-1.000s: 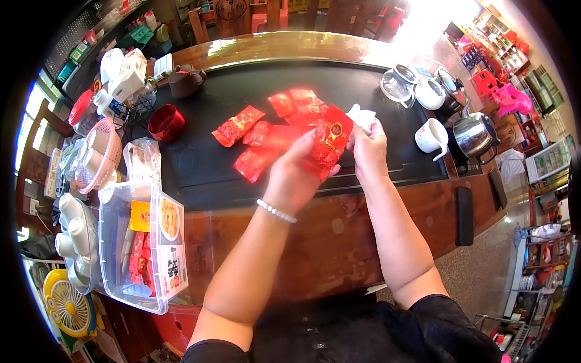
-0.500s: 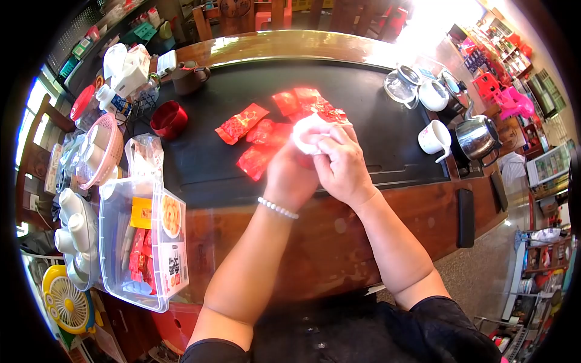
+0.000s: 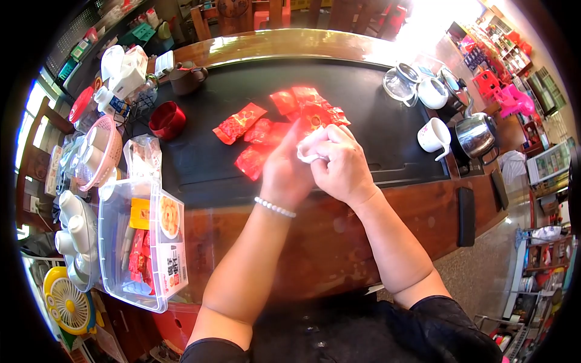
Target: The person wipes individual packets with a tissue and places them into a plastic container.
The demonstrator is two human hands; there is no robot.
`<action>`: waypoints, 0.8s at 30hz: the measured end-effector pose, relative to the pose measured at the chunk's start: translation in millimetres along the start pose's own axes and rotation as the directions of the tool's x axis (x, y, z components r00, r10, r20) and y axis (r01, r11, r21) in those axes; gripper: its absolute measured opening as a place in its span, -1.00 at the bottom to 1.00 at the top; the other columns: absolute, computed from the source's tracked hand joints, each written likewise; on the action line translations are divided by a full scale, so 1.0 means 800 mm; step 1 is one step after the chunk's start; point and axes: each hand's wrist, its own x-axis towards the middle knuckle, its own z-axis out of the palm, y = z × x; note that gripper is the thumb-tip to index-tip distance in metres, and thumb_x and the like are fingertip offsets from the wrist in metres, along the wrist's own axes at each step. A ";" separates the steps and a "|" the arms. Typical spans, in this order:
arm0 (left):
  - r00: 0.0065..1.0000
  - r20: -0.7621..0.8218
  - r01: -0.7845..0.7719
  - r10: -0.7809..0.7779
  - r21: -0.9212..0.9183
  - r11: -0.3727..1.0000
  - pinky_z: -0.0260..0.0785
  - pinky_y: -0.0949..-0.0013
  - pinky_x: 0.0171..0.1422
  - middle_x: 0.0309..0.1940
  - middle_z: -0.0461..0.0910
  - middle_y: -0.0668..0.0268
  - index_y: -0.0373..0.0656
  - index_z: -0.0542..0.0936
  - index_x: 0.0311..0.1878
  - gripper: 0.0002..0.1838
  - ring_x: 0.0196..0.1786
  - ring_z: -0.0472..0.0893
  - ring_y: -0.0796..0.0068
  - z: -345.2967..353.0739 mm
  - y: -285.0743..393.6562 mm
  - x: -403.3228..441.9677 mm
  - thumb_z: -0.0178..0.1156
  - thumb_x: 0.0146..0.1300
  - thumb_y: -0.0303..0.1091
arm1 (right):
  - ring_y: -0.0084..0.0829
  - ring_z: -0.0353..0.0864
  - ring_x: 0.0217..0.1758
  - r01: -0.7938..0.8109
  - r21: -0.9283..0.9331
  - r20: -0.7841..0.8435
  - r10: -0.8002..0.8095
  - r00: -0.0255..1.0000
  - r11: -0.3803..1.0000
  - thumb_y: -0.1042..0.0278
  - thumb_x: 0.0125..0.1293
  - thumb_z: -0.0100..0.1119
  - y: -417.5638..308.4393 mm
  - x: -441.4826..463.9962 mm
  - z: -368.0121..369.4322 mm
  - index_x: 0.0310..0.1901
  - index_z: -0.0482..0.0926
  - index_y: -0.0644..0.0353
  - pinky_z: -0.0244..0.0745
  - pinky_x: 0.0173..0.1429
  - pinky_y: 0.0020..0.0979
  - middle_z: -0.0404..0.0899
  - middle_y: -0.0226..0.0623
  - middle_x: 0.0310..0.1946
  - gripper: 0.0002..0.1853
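My right hand (image 3: 344, 163) is closed around a crumpled white tissue (image 3: 310, 146), its fingers bent over the top. Right beside it, my left hand (image 3: 285, 169) is stretched out with its palm turned toward the tissue; motion blurs it a little, and a white bead bracelet circles the wrist. Both hands are raised over the near part of the black tray (image 3: 206, 151). Beyond them lie several shiny red packets, among them a left packet (image 3: 239, 123) and a far packet (image 3: 307, 97). Part of the packet pile is hidden behind my hands.
On the left stand a clear plastic bin (image 3: 115, 242) with red packets inside, a pink basket (image 3: 108, 158) of white cups and a red cup (image 3: 167, 120). A white mug (image 3: 433, 135), steel kettle (image 3: 474, 134) and glass pot (image 3: 400, 83) are on the right.
My left hand has shifted from under the tissue to its left side, with fingers now straighter. The right hand keeps the tissue and has turned slightly. The packets lie as before.
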 end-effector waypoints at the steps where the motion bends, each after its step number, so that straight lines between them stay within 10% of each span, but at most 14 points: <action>1: 0.990 -0.128 -0.058 0.066 0.065 0.996 0.33 0.09 0.30 0.11 0.53 0.10 -0.17 0.37 0.31 -0.56 0.18 0.51 0.20 0.018 -0.005 -0.003 -0.21 0.56 -0.13 | -0.26 0.54 -0.16 -0.018 -0.017 0.005 0.018 1.000 1.000 0.57 -0.04 0.17 0.005 -0.001 0.001 -0.44 0.70 0.08 0.55 -0.10 -0.30 0.58 -0.43 -0.32 -0.83; 11: 0.972 -0.197 -0.114 0.131 0.096 0.989 0.25 0.11 0.41 0.22 0.50 0.18 -0.19 0.39 0.32 -0.59 0.30 0.44 0.21 -0.002 0.004 0.004 -0.15 0.53 -0.24 | -0.18 0.62 -0.25 -0.119 0.032 -0.248 0.123 0.961 0.992 0.62 0.06 0.08 0.034 -0.001 -0.005 -0.32 0.63 0.34 0.55 -0.17 -0.37 0.57 -0.09 -0.30 -0.83; 16: 0.992 -0.098 -0.069 0.082 0.132 0.989 0.29 0.23 0.36 0.13 0.54 0.18 -0.28 0.44 0.22 -0.62 0.20 0.51 0.27 -0.001 -0.001 0.005 -0.09 0.49 -0.25 | -0.04 0.53 0.00 0.078 0.065 -0.086 -0.072 0.994 0.995 0.58 0.03 0.10 0.009 0.001 0.004 -0.13 0.65 0.28 0.47 0.16 -0.22 0.57 -0.10 -0.08 -0.68; 24: 0.982 -0.109 -0.135 0.157 0.188 0.973 0.25 0.12 0.40 0.20 0.51 0.19 -0.19 0.40 0.29 -0.60 0.27 0.47 0.24 -0.001 -0.006 0.003 -0.12 0.51 -0.22 | -0.05 0.58 -0.12 -0.169 0.058 -0.080 0.173 0.982 0.984 0.60 0.02 0.06 0.030 -0.002 0.000 -0.18 0.60 0.28 0.51 0.05 -0.17 0.61 -0.08 -0.21 -0.71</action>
